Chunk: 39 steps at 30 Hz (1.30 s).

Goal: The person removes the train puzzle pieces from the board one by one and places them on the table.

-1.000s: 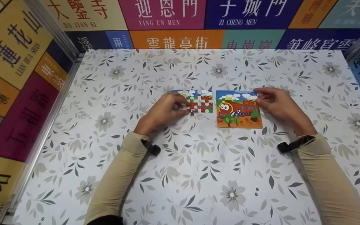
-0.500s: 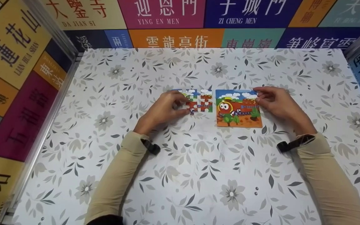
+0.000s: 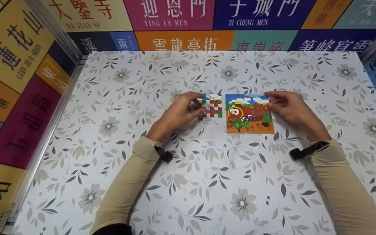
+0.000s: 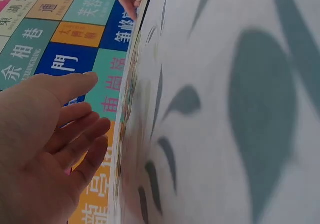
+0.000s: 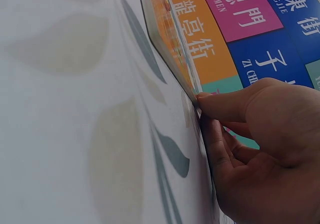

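Note:
In the head view, a square cartoon-train picture board lies flat on the table. My right hand pinches its right edge near the upper corner; the right wrist view shows thumb and fingers at the board's thin side. To the left of the board are jigsaw pieces with a matching train picture, split into two groups by a narrow gap. My left hand hovers over or touches the left group and covers much of it. Its fingers look loosely bent, thumb apart, holding nothing visible in the left wrist view.
A white cloth with grey flowers and leaves covers the table. Panels printed with coloured signs stand along its back and sides. Each wrist wears a dark strap with a small camera.
My left hand has shifted slightly right over the last half second and now hides more of the left group of pieces. The right hand and the board have stayed in place.

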Each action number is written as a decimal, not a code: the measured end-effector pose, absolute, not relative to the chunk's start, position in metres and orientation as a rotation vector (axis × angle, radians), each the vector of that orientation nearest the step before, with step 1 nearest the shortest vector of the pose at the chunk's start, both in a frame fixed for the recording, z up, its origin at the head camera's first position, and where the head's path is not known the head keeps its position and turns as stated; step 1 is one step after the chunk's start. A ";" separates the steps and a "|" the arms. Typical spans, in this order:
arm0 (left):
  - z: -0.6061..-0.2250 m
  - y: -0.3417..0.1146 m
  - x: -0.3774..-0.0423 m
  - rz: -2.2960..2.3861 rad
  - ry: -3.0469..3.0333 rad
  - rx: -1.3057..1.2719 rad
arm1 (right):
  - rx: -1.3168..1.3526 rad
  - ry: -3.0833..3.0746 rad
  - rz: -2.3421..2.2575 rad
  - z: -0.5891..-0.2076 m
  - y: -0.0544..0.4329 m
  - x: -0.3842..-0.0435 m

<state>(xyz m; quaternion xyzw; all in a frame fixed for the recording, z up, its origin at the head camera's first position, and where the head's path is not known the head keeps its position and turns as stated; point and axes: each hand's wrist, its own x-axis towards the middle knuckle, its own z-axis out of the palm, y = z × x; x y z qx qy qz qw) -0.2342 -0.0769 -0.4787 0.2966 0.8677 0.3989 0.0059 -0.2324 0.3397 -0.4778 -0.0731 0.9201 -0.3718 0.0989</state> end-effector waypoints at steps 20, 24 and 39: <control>-0.473 -0.004 -0.240 1.140 2.558 1.046 | -0.160 2.708 -1.084 -0.478 0.340 -0.233; -0.473 0.010 -0.241 1.104 2.554 1.055 | -0.173 2.713 -1.098 -0.478 0.339 -0.233; -0.470 0.023 -0.235 1.013 2.542 0.955 | -0.181 2.718 -1.065 -0.477 0.340 -0.234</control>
